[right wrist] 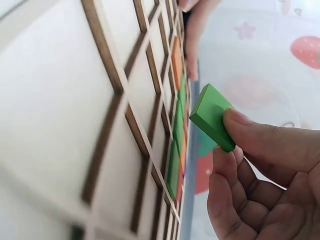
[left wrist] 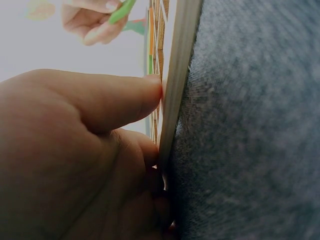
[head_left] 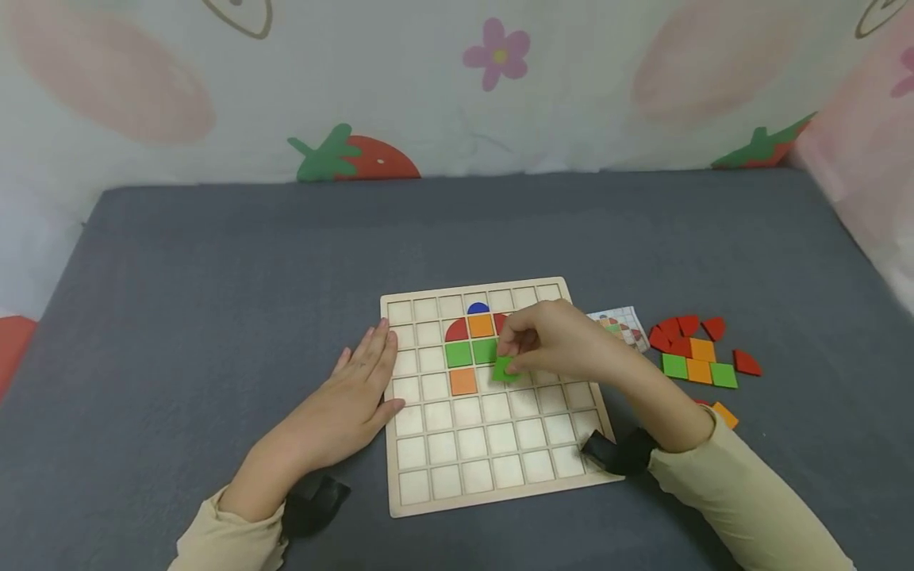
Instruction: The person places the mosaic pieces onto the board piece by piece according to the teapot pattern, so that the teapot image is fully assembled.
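Note:
A wooden grid board (head_left: 500, 498) lies on the grey cloth. Over its middle, my right hand (head_left: 564, 341) pinches a green square tile (right wrist: 212, 117) between thumb and fingers, tilted and raised off the grid. Set into the cells are green tiles (head_left: 458, 354), orange tiles (head_left: 462, 381), a red quarter-round piece (head_left: 457, 330) and a blue rounded piece (head_left: 478, 308). Another red piece is partly hidden behind my right hand. My left hand (head_left: 357, 396) rests along the board's left edge, fingers straight, with the thumb (left wrist: 135, 97) touching the rim.
Right of the board lies a printed pattern card (head_left: 621, 327), partly covered by my right arm. Beyond it are loose red pieces (head_left: 714, 327), orange tiles (head_left: 703, 350) and green tiles (head_left: 724, 375). One more orange tile (head_left: 726, 415) shows beside my right sleeve. A patterned curtain (head_left: 557, 119) hangs behind the table.

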A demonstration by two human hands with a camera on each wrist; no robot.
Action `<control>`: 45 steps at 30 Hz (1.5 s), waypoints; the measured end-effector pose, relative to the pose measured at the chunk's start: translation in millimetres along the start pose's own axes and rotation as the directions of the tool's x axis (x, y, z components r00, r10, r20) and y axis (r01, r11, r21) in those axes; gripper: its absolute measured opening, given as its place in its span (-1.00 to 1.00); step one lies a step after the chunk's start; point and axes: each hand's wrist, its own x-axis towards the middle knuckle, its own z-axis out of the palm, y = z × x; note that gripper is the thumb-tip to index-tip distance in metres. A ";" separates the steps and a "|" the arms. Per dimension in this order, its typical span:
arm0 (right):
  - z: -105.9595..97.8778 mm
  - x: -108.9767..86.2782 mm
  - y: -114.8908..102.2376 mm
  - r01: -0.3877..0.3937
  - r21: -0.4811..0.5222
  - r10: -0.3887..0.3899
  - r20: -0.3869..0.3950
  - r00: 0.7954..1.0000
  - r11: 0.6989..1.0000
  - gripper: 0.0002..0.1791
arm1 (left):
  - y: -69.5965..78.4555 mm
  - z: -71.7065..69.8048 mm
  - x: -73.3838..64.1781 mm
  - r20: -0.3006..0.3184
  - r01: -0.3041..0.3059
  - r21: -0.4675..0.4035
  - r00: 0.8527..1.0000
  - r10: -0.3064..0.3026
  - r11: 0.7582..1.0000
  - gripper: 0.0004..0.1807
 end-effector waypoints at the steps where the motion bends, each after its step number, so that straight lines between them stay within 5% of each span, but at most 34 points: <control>1: 2.2 2.2 -1.1 -0.002 -0.001 0.002 0.006 1.000 1.000 -0.85 | 0.0 0.0 -0.3 0.000 0.002 -0.001 1.000 -0.002 1.000 -0.22; 12: 16.8 10.4 -6.3 -0.017 -0.008 0.017 0.056 0.998 1.000 -0.88 | -1.1 1.9 -1.9 -0.007 0.003 0.000 1.000 -0.003 1.000 -0.21; 27: 16.1 9.0 -6.2 0.044 -0.077 -0.042 0.023 0.999 0.996 -0.86 | 0.7 0.9 0.7 -0.008 -0.004 0.003 1.000 0.004 1.000 -0.22; 45: 15.6 9.0 -6.0 0.007 -0.064 -0.007 0.003 1.000 0.998 -0.85 | 0.9 0.7 0.3 -0.009 0.007 0.003 1.000 -0.007 1.000 -0.20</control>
